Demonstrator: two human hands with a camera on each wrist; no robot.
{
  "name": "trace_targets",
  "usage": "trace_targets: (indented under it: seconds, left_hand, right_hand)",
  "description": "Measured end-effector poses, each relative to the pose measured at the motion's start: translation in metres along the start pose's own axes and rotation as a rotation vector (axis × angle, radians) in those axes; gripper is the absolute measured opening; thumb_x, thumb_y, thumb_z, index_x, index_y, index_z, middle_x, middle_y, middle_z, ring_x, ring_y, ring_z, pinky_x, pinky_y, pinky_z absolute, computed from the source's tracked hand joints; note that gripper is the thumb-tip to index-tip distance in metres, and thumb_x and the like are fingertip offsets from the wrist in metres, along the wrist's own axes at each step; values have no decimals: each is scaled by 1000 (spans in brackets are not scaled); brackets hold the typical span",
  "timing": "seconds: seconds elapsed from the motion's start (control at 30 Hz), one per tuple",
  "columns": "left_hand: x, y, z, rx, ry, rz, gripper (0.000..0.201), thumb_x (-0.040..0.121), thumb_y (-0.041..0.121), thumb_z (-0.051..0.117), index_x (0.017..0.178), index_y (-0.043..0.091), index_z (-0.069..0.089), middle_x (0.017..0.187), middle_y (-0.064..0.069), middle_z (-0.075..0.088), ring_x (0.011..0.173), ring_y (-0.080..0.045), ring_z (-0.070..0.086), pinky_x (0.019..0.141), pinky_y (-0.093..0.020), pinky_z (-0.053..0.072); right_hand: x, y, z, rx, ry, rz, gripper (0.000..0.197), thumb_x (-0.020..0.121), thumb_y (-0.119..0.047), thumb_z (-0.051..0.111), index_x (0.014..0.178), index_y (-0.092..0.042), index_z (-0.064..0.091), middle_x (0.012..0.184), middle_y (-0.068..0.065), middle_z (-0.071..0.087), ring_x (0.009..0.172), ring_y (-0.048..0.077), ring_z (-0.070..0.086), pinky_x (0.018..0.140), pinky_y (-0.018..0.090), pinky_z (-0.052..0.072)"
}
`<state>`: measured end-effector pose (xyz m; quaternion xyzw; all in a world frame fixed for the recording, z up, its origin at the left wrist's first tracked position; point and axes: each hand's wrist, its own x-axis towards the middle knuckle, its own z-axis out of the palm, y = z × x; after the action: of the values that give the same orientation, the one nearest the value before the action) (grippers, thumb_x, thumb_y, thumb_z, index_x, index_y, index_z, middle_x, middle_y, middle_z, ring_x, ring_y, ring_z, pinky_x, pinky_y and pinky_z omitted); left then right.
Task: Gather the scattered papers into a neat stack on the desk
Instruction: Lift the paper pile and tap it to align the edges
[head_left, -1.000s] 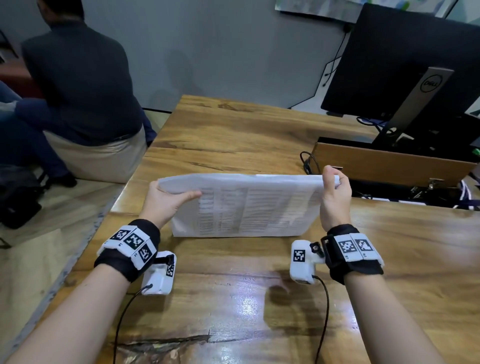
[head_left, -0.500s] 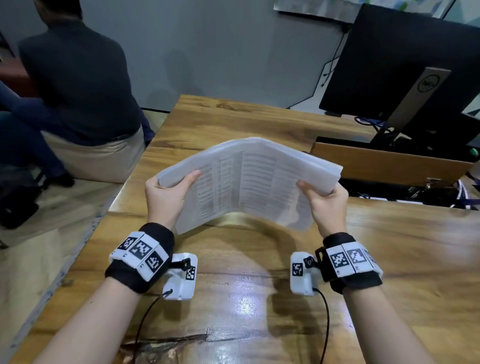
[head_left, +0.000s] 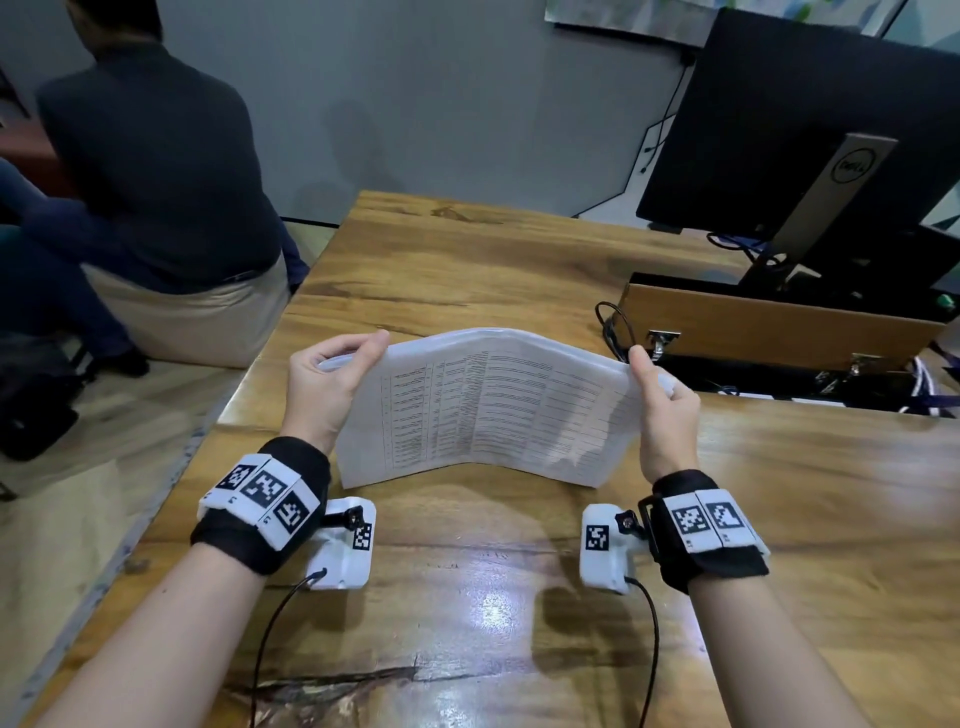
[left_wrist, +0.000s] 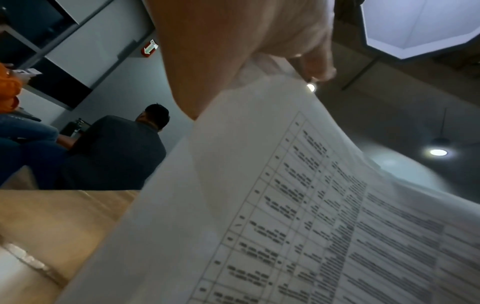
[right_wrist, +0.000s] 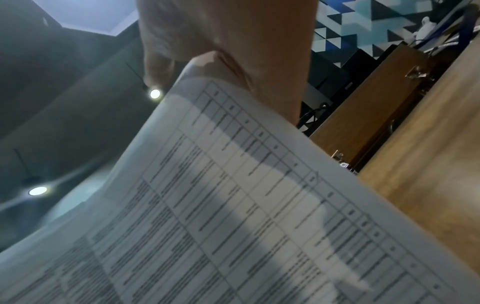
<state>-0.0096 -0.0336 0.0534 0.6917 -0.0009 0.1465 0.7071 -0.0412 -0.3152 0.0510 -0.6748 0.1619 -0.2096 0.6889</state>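
A bundle of white printed papers (head_left: 488, 410) stands on its lower long edge on the wooden desk (head_left: 467, 270), bowed slightly toward me in the middle. My left hand (head_left: 332, 384) grips the bundle's upper left corner, thumb in front. At the upper right corner my right hand (head_left: 662, 410) pinches the sheets. Both wrist views are filled by the printed tables on the papers (left_wrist: 311, 216) (right_wrist: 233, 205), with the left hand (left_wrist: 246, 51) and the right hand (right_wrist: 221, 41) at the top.
A black monitor (head_left: 810, 130) on a silver stand sits at the back right behind a wooden cable box (head_left: 779, 322) with cables. A seated person (head_left: 156, 171) is off the desk's left edge. Bare desk lies beyond the papers.
The bundle was upright on the desk, then lifted and tilted in the air; now it is back down on its lower edge, both hands holding the top corners.
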Motion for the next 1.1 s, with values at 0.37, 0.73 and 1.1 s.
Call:
trace_targets:
  seconds: [0.37, 0.73, 1.1]
  left_hand:
    - [4, -5, 3, -35, 49, 18, 15, 82, 10, 64, 74, 22, 69, 63, 20, 72, 68, 6, 64, 63, -6, 47]
    - [3, -16, -11, 74, -77, 13, 35, 68, 17, 78, 92, 38, 63, 92, 16, 66, 93, -3, 61, 85, -21, 48]
    - [1, -19, -12, -25, -93, -107, 32, 65, -10, 75, 77, 18, 65, 60, 23, 71, 62, 9, 67, 60, -9, 54]
  right_hand:
    - [6, 0, 7, 18, 52, 2, 8, 73, -19, 59, 65, -21, 59, 81, -6, 59, 78, 10, 49, 68, 26, 34]
    - [14, 10, -3, 78, 17, -58, 17, 85, -18, 64, 101, -17, 60, 99, -6, 58, 78, 2, 57, 68, 16, 45]
    - [17, 15, -17, 2, -160, -72, 25, 69, 9, 74, 80, -12, 64, 82, 1, 67, 63, -3, 68, 54, 14, 53]
